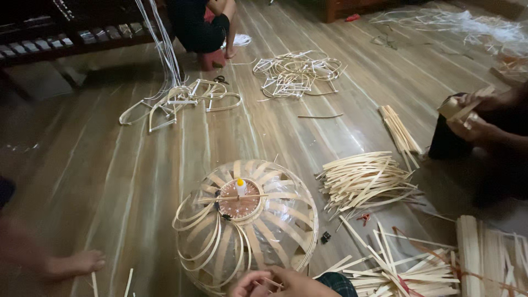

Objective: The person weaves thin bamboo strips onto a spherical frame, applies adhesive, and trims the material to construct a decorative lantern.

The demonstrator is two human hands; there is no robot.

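A dome-shaped lantern frame (286, 220) of bent bamboo strips lies on the wooden floor in front of me. A round hub with a small white bottle with a yellow cap (240, 187) sits at its top. At the bottom edge of the view, my left hand (247, 283) and my right hand (302, 284) meet against the near rim of the frame. Together they pinch a thin bamboo sliver (271, 282). Only part of each hand is visible.
Piles of bamboo strips (366, 179) lie to the right and at the lower right (407, 272). Another person's hands (478, 118) hold strips at the right. Someone squats at the back (201, 27), beside wire-like bamboo frames (294, 71). A bare foot (74, 263) rests at the left.
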